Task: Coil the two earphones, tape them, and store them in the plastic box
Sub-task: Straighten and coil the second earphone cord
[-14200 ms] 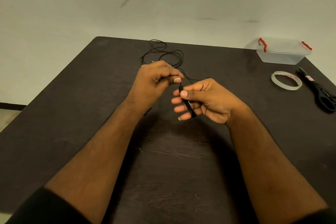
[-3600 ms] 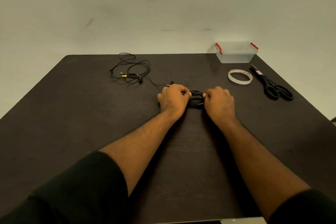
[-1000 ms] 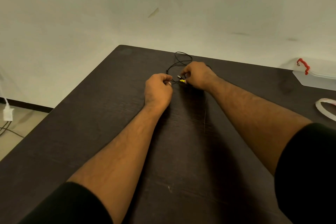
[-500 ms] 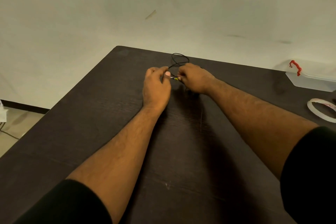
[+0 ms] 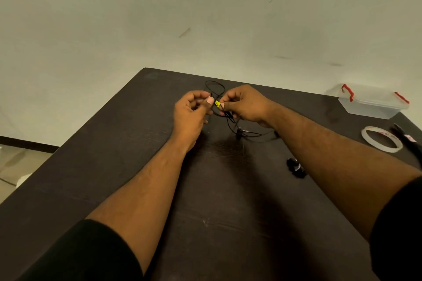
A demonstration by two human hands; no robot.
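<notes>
A loose black earphone (image 5: pixel 237 130) with a yellow tag lies tangled near the far edge of the dark table (image 5: pixel 114 166). My right hand (image 5: pixel 244 104) pinches its cable at the yellow tag. My left hand (image 5: pixel 191 112) holds its curled fingers beside the tag, thumb tip touching the cable end. A second earphone (image 5: pixel 295 167), coiled into a small black bundle, lies on the table, partly hidden by my right forearm. The clear plastic box (image 5: pixel 372 104) with red latches stands at the far right.
A roll of clear tape (image 5: pixel 381 139) lies at the right edge. Black scissors (image 5: pixel 411 143) lie beside it, mostly cut off by the frame. The table's left edge drops to the floor.
Both hands have lifted off the table with the tagged end of the loose earphone, and the cable now hangs below my right hand. The view has swung right, showing the coiled bundle.
</notes>
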